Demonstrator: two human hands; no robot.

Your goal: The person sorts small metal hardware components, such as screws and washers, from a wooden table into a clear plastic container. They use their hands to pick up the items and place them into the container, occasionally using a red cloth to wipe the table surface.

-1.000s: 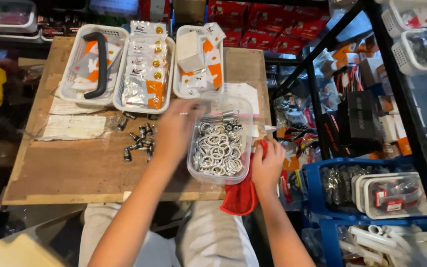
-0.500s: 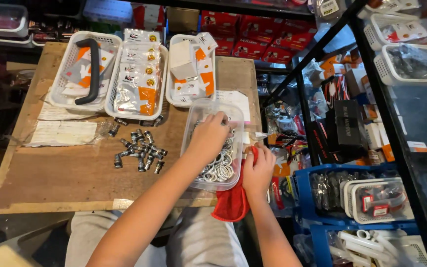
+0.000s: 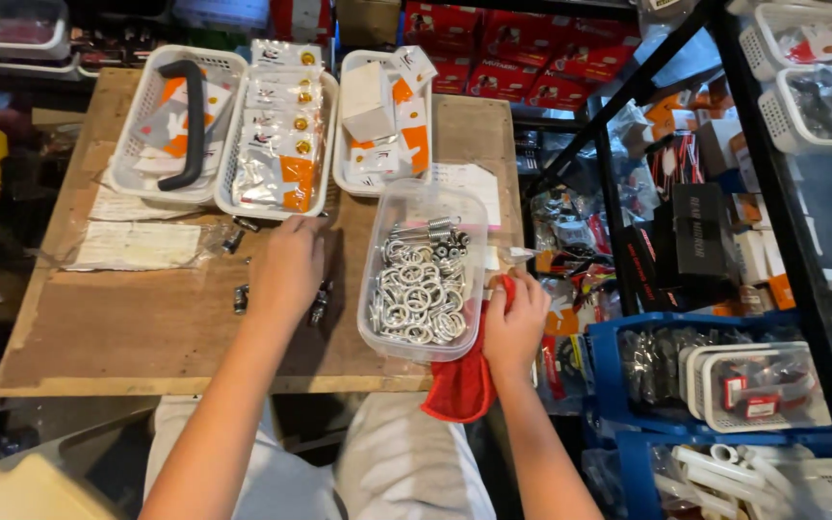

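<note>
- Left hand (image 3: 286, 270) lies palm-down, fingers spread, over small dark metal bolts (image 3: 240, 299) on the worn plywood table (image 3: 127, 327).
- Right hand (image 3: 515, 323) pinches a red cloth (image 3: 462, 385), perhaps also a small part, beside the clear plastic tub (image 3: 423, 274) of shiny steel rings.

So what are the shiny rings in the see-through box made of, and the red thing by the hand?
The rings look like metal: silvery and glinting, probably steel or plated. The box holding them looks like clear plastic, since the wooden table shows through its walls. The red thing looks like soft cloth: it hangs limp and folded off the table edge under the right hand.
</note>
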